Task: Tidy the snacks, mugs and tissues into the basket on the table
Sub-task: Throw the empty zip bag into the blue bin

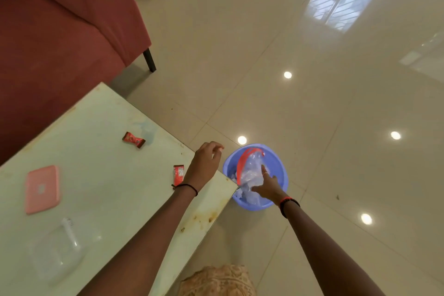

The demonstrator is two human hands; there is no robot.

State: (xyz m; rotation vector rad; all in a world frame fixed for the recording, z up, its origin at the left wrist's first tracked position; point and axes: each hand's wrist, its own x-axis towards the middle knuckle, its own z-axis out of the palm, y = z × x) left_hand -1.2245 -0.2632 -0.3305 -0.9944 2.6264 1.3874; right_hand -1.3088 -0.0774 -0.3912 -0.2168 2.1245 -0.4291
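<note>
Floor [312, 103]: glossy tiles, with wide open room ahead of me and to the right.
Sofa [60, 31]: red, at far left behind the surface's far edge, with one dark leg on the floor.
Surface [108, 187]: a pale, stained top at lower left; its right corner points at the basket.
Basket [278, 158]: blue, standing on the floor just beside that corner, not on the surface.
Left hand [204, 163]: I see it above the surface's right edge with the arm stretched forward; the fingers [215, 145] are loosely curled and grasp nothing.
Right hand [268, 186]: it reaches down into the basket with one finger laid straight along the bag. I cannot tell whether the fingers grasp the bag or only press it.
Box [57, 252]: clear, on the surface's near left.
Case [42, 189]: pink and flat, beyond the box.
Bag [251, 170]: clear with a red strip, inside the basket on pale crumpled stuff.
Snacks: two red wrappers on the surface, one mid-surface [133, 139] and one [178, 174] just beside the left wrist, near the edge.
</note>
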